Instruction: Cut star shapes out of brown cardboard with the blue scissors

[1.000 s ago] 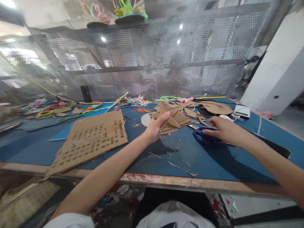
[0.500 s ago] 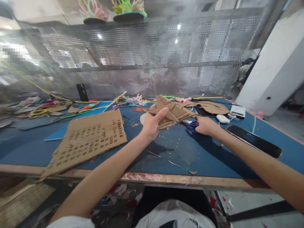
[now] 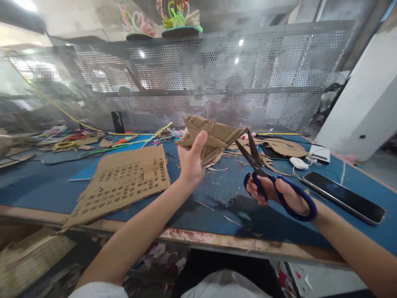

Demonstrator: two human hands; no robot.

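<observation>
Left hand [image 3: 191,164] grasps the cardboard [image 3: 217,134] above the table [image 3: 182,213]; right hand [image 3: 290,193] grasps scissors [image 3: 259,169], blades parted near its tip. Cut pieces [image 3: 283,148] lie behind; how much cutting remains cannot be told.

Left grip [image 3: 192,161]: fingers mostly hidden behind the folded cardboard [image 3: 215,134], left of the scissors [image 3: 261,170].
Blade tips [image 3: 249,136]: whether they touch the folded cardboard cannot be told.
Printed cardboard sheet [image 3: 120,178]: well left of the scissors, lettering mostly too small to read.
Perforated screen [image 3: 192,99]: beyond the scissors, shapes behind it blurred.
Desk [image 3: 192,219]: under the scissors, cut off left and right.
</observation>
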